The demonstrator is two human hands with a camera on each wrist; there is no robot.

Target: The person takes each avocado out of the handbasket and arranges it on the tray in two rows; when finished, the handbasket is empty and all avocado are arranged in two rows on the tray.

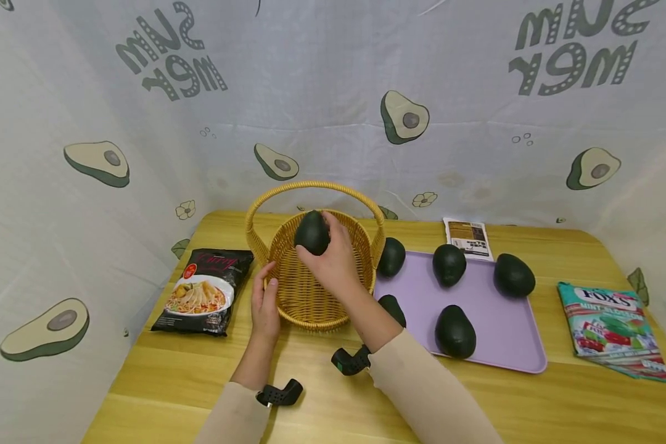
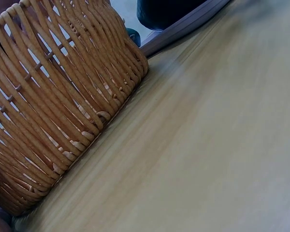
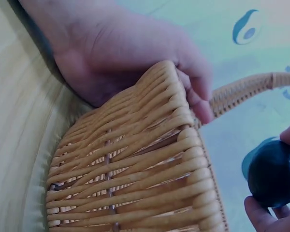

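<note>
Right hand (image 1: 333, 259) grips a dark avocado (image 1: 312, 232) above the wicker basket (image 1: 311, 290), which the open-fingered left hand (image 1: 264, 302) steadies at its rim.

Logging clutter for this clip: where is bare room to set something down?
Bare wood runs along the table's near edge, and between the purple tray and candy bag. Crowded: the tray's avocados and around the basket, where both hands work.

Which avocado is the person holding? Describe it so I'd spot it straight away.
Find the wicker basket with the arched handle, left of the purple tray on the wooden table. Just above its opening, the right hand grips a dark green avocado. It is the only avocado lifted in the air; the others lie on or at the tray.
</note>
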